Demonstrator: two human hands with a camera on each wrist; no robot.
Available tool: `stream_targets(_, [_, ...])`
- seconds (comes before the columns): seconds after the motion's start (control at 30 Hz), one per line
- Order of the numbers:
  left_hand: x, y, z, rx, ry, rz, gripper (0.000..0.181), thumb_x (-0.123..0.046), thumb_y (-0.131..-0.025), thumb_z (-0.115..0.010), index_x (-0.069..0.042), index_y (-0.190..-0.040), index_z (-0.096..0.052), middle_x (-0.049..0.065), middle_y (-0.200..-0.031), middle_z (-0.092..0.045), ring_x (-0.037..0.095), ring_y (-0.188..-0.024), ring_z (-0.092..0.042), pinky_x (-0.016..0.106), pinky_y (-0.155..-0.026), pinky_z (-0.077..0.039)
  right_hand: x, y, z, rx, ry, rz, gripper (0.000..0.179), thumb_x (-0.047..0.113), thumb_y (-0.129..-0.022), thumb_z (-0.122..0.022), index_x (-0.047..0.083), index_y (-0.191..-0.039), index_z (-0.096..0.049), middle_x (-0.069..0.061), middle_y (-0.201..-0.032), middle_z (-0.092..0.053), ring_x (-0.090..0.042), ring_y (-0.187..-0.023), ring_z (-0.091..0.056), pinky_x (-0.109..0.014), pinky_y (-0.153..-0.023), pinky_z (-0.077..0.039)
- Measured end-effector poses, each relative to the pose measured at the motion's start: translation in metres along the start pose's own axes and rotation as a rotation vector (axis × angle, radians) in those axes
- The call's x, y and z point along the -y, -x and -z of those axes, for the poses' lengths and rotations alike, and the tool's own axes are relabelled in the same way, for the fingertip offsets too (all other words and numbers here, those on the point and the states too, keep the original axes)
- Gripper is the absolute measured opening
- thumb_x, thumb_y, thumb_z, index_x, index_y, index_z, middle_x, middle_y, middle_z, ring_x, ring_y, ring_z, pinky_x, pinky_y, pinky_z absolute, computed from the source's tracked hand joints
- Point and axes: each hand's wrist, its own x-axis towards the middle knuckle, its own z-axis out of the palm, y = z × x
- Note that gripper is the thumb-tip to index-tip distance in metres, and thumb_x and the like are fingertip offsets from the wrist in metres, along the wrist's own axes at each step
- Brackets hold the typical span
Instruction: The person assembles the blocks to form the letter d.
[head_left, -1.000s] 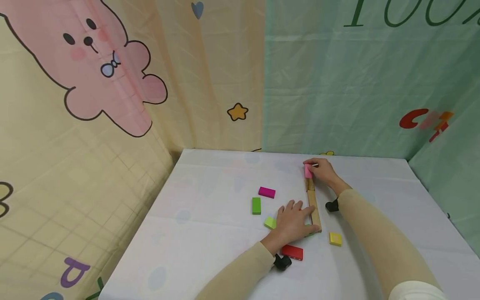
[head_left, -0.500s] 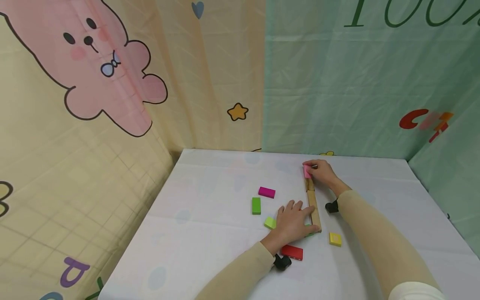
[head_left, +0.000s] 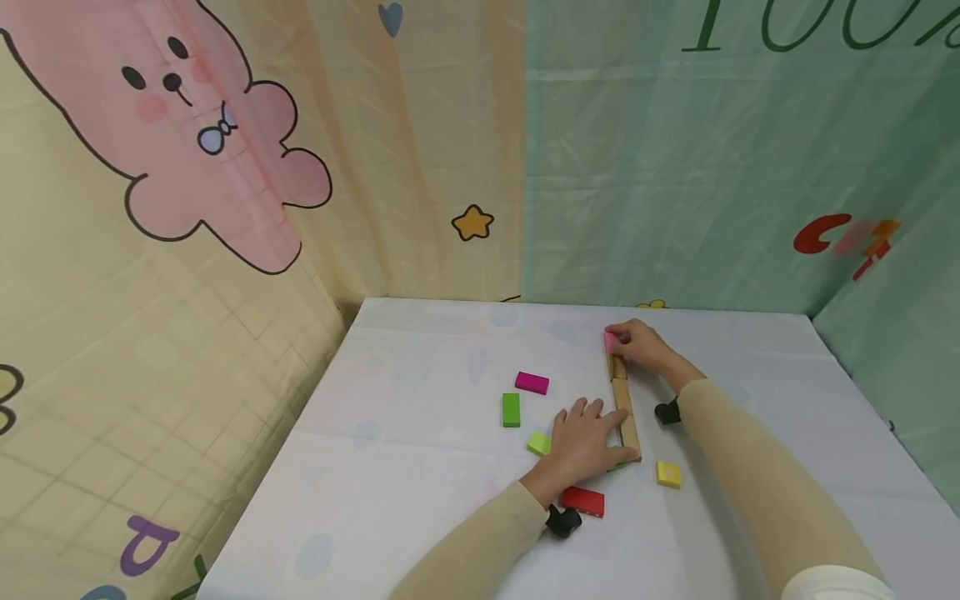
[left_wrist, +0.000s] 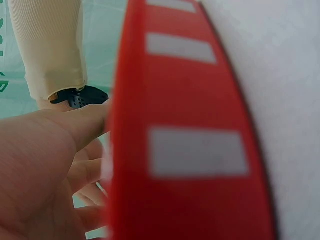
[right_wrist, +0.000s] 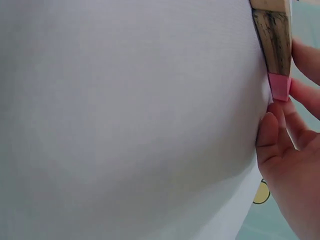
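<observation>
Apparently executing an end-joining step: setting a pink block point(head_left: 612, 342) in line at the far end of a wooden row point(head_left: 625, 396), abutting the dark-grained block point(head_left: 617, 367) of that row. Pinching the pink block with the curled fingers and thumb of the right hand point(head_left: 643, 345), reaching in from right of the row. Showing no clear gap at the joint in the right wrist view.

Apparently steadying the near half of the row with the left hand point(head_left: 579, 446): spreading the fingers wide, resting the index finger against the row's left side, placing the thumb at its near end, gripping nothing visible. Hiding this contact behind a red block point(head_left: 582, 502) in the left wrist view.

Leaving a magenta block point(head_left: 532, 382) and a green block point(head_left: 511, 410) lying well left of the row, a lime block point(head_left: 538, 443) lying left of its near half, the red block lying nearer than its near end and to the left, and a yellow block point(head_left: 668, 474) lying right of its near end.

Judging by this layout, calling next for squaring the pink block to the row's axis, pressing lightly lengthwise, then releasing without dragging. Risking a skewed row by pushing off-axis.
</observation>
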Motion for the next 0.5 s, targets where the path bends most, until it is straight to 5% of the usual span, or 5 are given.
stream_targets(0.17, [-0.001, 0.0, 0.0, 0.008, 0.008, 0.007, 0.067, -0.071, -0.089, -0.058, -0.042, -0.148, -0.049, -0.003, -0.152, -0.045, 0.025, -0.142, -0.036, 0.052, -0.11, -0.034, 0.003, 0.008, 0.006, 0.046, 0.012, 0.043, 0.054, 0.016, -0.099, -0.066, -0.007, -0.144, -0.048, -0.034, -0.13, -0.046, -0.046, -0.112, -0.055, -0.056, -0.092, -0.047])
stream_targets(0.5, [-0.002, 0.001, 0.004, 0.006, 0.039, 0.01, 0.066, -0.069, -0.088, -0.062, -0.041, -0.146, -0.051, -0.002, -0.152, -0.046, 0.025, -0.142, -0.037, 0.052, -0.109, -0.034, 0.003, 0.013, 0.006, 0.008, 0.034, 0.047, 0.057, 0.02, -0.098, -0.068, -0.004, -0.146, -0.048, -0.032, -0.135, -0.047, -0.044, -0.11, -0.057, -0.055, -0.09, -0.048])
